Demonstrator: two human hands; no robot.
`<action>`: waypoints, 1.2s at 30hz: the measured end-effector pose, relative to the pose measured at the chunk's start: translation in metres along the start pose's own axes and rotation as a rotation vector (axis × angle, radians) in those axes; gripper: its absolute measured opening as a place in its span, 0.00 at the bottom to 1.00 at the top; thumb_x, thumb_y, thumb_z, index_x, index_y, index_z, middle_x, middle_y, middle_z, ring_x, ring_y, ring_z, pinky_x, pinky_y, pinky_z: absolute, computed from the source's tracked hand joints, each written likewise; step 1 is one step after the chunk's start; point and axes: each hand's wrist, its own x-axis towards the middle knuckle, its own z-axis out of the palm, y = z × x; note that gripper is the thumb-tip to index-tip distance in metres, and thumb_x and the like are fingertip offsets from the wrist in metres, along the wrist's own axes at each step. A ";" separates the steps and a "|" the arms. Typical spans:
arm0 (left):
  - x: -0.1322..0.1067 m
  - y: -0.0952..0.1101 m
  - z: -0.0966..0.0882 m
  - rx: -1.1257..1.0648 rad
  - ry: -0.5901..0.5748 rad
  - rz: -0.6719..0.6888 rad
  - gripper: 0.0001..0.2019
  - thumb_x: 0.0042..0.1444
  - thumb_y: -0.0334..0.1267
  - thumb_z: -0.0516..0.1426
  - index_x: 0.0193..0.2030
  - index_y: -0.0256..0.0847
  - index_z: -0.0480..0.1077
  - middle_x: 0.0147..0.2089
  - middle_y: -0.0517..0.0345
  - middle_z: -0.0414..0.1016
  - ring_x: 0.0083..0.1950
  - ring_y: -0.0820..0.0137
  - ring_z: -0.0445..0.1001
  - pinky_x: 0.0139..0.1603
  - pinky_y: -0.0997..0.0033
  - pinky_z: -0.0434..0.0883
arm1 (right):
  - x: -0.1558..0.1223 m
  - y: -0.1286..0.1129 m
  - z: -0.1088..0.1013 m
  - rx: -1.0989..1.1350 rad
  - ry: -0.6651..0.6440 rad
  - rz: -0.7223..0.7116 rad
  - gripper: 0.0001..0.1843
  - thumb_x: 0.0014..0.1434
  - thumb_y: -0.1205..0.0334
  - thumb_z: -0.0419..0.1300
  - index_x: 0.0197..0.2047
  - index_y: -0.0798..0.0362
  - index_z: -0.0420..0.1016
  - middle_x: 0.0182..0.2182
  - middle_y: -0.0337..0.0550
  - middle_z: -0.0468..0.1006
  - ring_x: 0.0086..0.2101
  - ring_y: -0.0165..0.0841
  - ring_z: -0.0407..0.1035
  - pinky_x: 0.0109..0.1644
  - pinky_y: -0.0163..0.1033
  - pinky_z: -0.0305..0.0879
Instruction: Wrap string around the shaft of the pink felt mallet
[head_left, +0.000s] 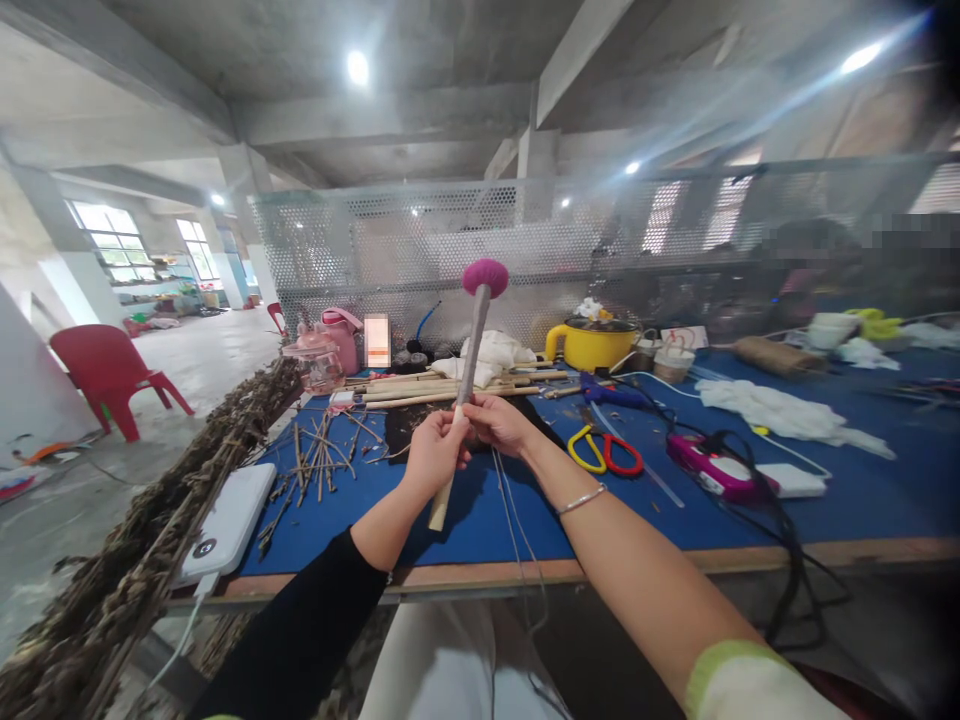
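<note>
Between my hands a wooden stick [444, 500] stands tilted, its top leaning slightly right. A round magenta head [485, 278] caps it, and a grey wrapping [474, 345] covers the upper shaft; the lower end is bare wood. My left hand [437, 452] is closed around the stick just below the wrapping. Close against it, my right hand [501, 422] pinches the shaft at the wrapping's lower edge, its fingertips partly hidden. Thin grey strands of yarn [512, 510] hang from below my right hand past the table edge towards my lap.
On the blue tabletop [480, 550] lie thin twigs [319, 455], wooden rods [420, 392], red-yellow scissors [606, 452], a glue gun [619, 393], a magenta device with cables [712, 468] and a white power bank [229, 520]. A yellow pot [596, 345] stands behind. Dried plant stems [150, 530] line the left.
</note>
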 end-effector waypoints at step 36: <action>-0.009 -0.001 0.005 0.151 0.141 0.089 0.13 0.48 0.36 0.57 0.41 0.41 0.61 0.29 0.60 0.73 0.17 0.78 0.66 0.15 0.80 0.62 | 0.001 0.003 -0.001 -0.070 0.009 0.000 0.15 0.48 0.55 0.62 0.32 0.58 0.67 0.12 0.28 0.57 0.11 0.18 0.40 0.13 0.29 0.31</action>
